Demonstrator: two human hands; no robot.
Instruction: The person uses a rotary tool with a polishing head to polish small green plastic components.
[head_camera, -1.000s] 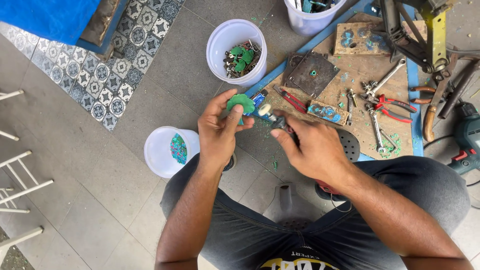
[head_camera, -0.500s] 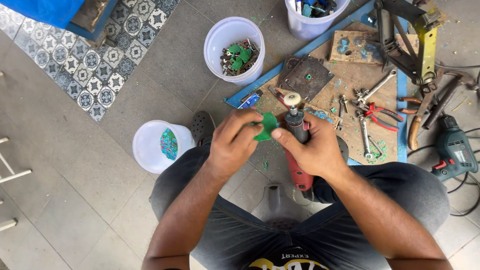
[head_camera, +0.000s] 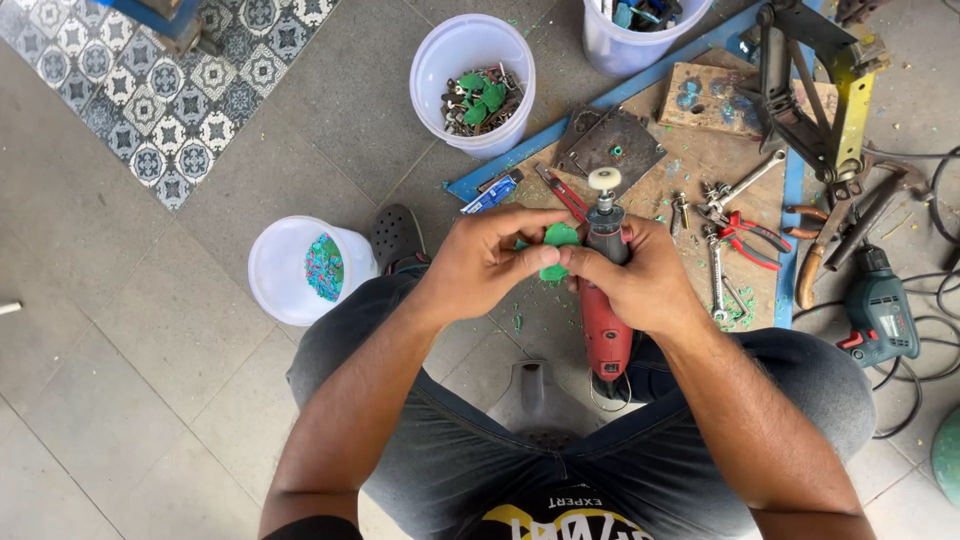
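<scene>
Green chip (head_camera: 558, 248) pinched in left hand (head_camera: 480, 262); right hand (head_camera: 645, 285) grips red grinder (head_camera: 605, 320). Grinding step; next needs steady wheel contact.

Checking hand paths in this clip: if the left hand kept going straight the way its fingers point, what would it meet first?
The left hand points toward the right hand. Already pinching the small green piece, it would probably meet the red rotary tool in the right hand's grip first; depth is unclear.
</scene>
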